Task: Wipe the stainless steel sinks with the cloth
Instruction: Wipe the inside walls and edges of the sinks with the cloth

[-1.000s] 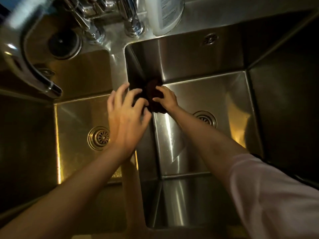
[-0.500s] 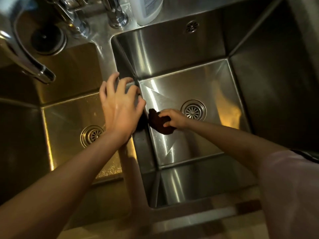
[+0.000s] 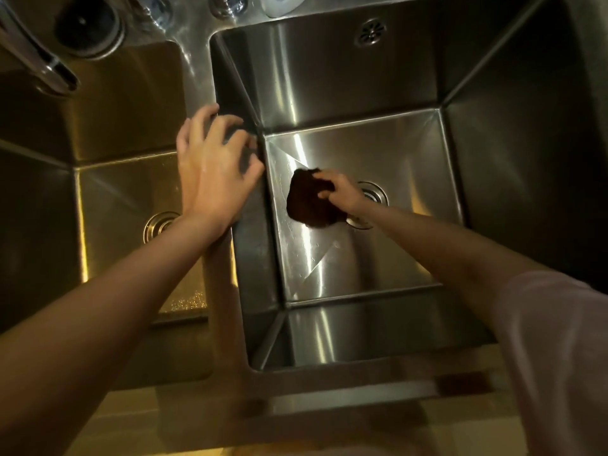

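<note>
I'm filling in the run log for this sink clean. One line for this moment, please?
right hand: presses cloth on right sink floor beside drain | left hand: rests on divider | left sink: untouched

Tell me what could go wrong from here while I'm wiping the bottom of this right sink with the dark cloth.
The cloth lies right beside the drain, so a corner might snag in the strainer. Your left hand braces on the divider, which looks wet, so it could slip. The right hand holds only one edge, so the cloth may bunch and leave streaks.
</note>
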Demonstrator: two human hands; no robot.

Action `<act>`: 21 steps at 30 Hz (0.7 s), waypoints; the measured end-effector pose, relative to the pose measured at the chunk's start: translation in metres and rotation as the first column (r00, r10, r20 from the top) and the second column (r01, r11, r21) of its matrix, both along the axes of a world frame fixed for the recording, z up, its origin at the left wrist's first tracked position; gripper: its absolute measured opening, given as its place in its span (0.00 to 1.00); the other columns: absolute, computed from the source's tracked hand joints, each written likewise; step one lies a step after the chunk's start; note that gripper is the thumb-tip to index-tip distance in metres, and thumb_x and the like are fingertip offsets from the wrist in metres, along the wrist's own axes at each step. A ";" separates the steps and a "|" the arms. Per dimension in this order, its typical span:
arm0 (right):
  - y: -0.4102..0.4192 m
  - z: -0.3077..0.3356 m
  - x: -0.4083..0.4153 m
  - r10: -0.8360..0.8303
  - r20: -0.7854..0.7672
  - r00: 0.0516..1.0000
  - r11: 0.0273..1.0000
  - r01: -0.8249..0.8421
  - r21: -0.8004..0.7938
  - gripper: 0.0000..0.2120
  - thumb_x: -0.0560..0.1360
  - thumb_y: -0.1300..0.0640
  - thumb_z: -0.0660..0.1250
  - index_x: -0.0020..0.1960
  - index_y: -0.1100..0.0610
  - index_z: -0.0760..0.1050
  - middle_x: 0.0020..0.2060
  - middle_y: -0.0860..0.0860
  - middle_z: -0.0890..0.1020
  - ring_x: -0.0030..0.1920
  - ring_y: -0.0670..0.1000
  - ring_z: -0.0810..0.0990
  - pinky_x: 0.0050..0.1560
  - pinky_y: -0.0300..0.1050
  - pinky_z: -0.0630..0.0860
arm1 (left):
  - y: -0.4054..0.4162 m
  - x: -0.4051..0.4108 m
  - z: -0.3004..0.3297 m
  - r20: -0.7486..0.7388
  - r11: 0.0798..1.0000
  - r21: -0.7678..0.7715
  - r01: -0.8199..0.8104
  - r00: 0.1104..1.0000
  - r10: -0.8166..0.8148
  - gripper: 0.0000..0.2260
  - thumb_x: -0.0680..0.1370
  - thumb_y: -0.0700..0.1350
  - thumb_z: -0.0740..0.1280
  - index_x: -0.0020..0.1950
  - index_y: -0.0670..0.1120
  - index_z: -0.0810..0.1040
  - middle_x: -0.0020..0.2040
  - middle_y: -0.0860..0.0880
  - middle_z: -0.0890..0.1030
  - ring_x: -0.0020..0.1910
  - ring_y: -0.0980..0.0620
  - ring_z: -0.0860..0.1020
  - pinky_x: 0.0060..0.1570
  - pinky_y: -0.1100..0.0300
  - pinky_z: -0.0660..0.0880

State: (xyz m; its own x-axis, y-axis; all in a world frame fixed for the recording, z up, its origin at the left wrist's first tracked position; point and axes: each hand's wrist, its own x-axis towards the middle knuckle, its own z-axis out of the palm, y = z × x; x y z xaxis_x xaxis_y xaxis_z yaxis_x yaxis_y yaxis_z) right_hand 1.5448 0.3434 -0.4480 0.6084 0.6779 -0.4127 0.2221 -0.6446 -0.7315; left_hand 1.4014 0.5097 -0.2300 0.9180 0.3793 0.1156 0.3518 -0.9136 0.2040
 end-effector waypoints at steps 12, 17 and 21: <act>0.010 -0.006 -0.035 0.356 -0.044 0.933 0.933 -0.358 -0.037 0.27 0.69 0.57 0.74 0.66 0.48 0.74 0.67 0.47 0.75 0.67 0.51 0.73 0.69 0.43 0.66 | 0.002 0.001 -0.006 0.028 0.999 0.028 -0.015 0.999 0.014 0.13 0.76 0.50 0.63 0.53 0.44 0.80 0.63 0.45 0.76 0.71 0.44 0.64 0.70 0.46 0.58; -0.005 -0.007 -0.063 0.468 -0.101 0.878 0.878 -0.475 -0.057 0.27 0.69 0.56 0.74 0.67 0.49 0.74 0.66 0.45 0.76 0.65 0.50 0.74 0.66 0.42 0.66 | 0.001 0.000 -0.006 0.041 1.000 0.022 0.002 0.999 -0.003 0.11 0.76 0.48 0.64 0.51 0.44 0.80 0.62 0.45 0.76 0.71 0.43 0.64 0.69 0.46 0.58; -0.023 0.002 -0.066 0.547 -0.135 0.826 0.822 -0.561 -0.101 0.27 0.68 0.56 0.74 0.67 0.50 0.74 0.66 0.46 0.77 0.65 0.50 0.74 0.68 0.45 0.66 | 0.002 -0.001 -0.006 0.038 1.000 0.024 0.015 0.999 -0.016 0.11 0.77 0.49 0.63 0.52 0.44 0.80 0.63 0.45 0.76 0.71 0.43 0.63 0.70 0.45 0.58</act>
State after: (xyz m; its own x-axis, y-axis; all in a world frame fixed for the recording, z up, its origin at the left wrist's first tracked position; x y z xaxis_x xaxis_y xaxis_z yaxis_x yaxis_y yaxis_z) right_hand 1.4793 0.3202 -0.4463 0.0999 0.8242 -0.5574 0.5044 -0.5248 -0.6856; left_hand 1.4004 0.5120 -0.2359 0.9186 0.3615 0.1595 0.3296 -0.9237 0.1951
